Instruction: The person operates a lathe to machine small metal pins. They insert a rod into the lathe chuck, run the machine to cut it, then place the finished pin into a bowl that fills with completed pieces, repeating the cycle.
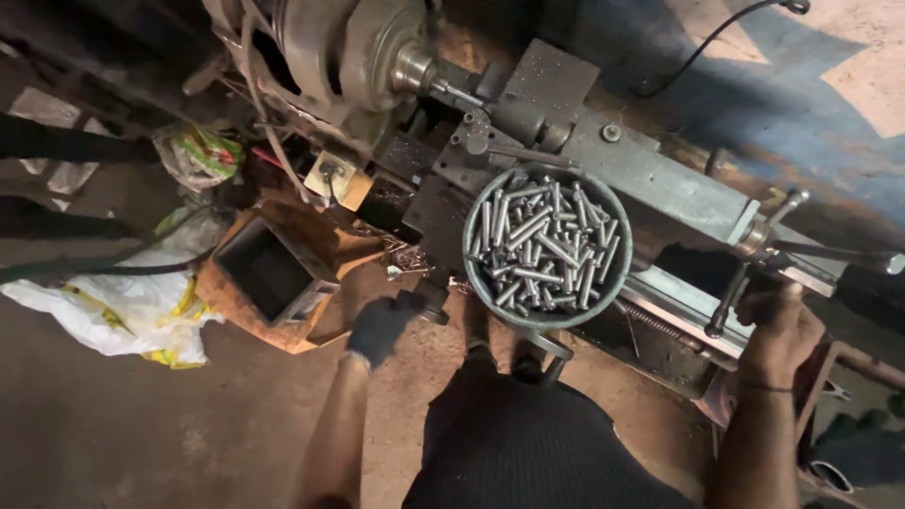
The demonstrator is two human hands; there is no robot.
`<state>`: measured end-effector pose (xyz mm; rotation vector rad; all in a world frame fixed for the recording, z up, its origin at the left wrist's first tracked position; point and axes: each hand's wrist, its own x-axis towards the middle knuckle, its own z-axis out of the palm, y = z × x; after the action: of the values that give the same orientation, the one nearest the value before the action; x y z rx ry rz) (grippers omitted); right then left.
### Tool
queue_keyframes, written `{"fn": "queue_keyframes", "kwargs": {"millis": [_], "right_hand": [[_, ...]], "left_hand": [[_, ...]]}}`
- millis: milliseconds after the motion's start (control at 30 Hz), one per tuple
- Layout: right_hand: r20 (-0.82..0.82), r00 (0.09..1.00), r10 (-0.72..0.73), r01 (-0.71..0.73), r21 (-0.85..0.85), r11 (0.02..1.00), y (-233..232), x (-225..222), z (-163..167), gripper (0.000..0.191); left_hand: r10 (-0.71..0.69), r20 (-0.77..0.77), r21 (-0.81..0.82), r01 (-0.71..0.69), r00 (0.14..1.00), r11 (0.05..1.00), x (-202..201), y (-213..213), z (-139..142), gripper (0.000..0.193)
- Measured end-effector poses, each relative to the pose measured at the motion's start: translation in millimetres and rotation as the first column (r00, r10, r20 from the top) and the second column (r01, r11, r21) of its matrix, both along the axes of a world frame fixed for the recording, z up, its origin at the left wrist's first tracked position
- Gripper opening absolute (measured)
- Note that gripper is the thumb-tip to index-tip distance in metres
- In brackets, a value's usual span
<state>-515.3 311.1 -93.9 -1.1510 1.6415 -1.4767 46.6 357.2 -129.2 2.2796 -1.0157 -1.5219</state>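
Observation:
I look down on a grey metal lathe point(603, 151) with its chuck point(415, 71) at the top. A round grey bowl point(481, 283) full of short steel rods point(545, 247) rests on the lathe bed. My left hand point(382, 325), in a dark glove, grips a black knob point(434, 303) on the carriage just left of the bowl. My bare right hand point(778, 325) is closed around a spoke of the handwheel lever point(731, 302) at the right end of the lathe. My dark clothing point(528, 443) fills the bottom centre.
An open orange-brown box point(269, 278) stands on the dirt floor at the left. White and yellow plastic sacks point(123, 302) lie beside it, and a green bag point(203, 155) sits further back. A black cable point(698, 52) runs across the blue painted floor at the top right.

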Motion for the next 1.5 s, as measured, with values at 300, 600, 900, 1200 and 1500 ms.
{"fn": "queue_keyframes", "kwargs": {"millis": [300, 600, 900, 1200, 1500], "right_hand": [[-0.107, 0.993, -0.058, 0.066, 0.070, 0.995, -6.2, -4.3, -34.1, 0.035], [-0.036, 0.999, 0.009, -0.003, 0.156, 0.988, -4.4, -10.2, -45.0, 0.037], [-0.080, 0.992, 0.101, -0.083, 0.204, 0.975, -14.4, 14.0, -23.0, 0.039], [-0.523, 0.853, -0.008, 0.065, 0.089, 0.994, -36.0, 24.4, -52.9, 0.033], [-0.315, 0.948, -0.041, -0.032, -0.222, 0.974, -176.5, -92.5, -19.6, 0.018]], "left_hand": [[0.004, -0.120, -0.112, -0.018, 0.993, 0.994, 7.8, -1.2, -36.5, 0.034], [-0.130, 0.171, -0.407, 0.190, 0.977, 0.893, -21.8, -1.4, 42.7, 0.054], [0.113, 0.498, -0.561, 0.220, 0.860, 0.798, -32.0, 1.5, 9.4, 0.048], [0.029, 0.565, -0.631, 0.409, 0.825, 0.659, -35.7, 46.4, -97.8, 0.031], [0.440, 0.272, -0.690, -0.145, 0.855, 0.709, -30.2, -32.3, -16.2, 0.023]]}}
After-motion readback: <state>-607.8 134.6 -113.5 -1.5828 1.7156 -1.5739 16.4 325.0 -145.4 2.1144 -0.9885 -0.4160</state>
